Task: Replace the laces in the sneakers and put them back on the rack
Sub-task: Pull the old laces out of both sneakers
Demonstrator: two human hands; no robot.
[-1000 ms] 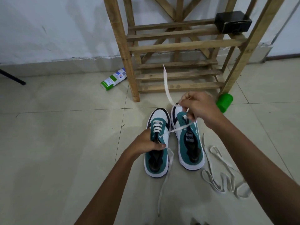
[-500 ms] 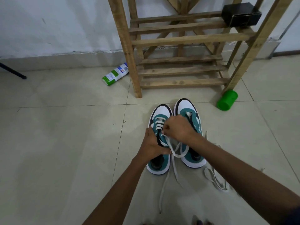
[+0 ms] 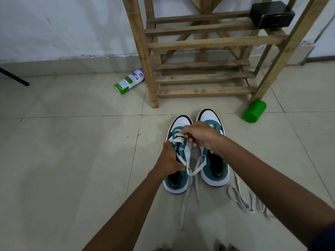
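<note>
Two teal, white and black sneakers stand side by side on the tiled floor, toes toward the wooden rack (image 3: 203,77). My left hand (image 3: 169,160) grips the side of the left sneaker (image 3: 179,124) at its opening. My right hand (image 3: 198,135) pinches the white lace (image 3: 194,169) over that shoe's eyelets; the lace is partly threaded, loops downward and trails onto the floor. The right sneaker (image 3: 215,169) has no lace across its tongue. A second white lace (image 3: 241,200) lies loose on the floor to its right.
A green cup (image 3: 253,111) lies on its side by the rack's right leg. A white and green bottle (image 3: 129,81) lies left of the rack. A black box (image 3: 271,14) sits on an upper rack shelf. A dark rod (image 3: 13,77) crosses the far left.
My right hand came down from a raised pull beside the right sneaker to the left sneaker's eyelets, and the lace now hangs slack in a loop. My left hand stayed on the left sneaker.
</note>
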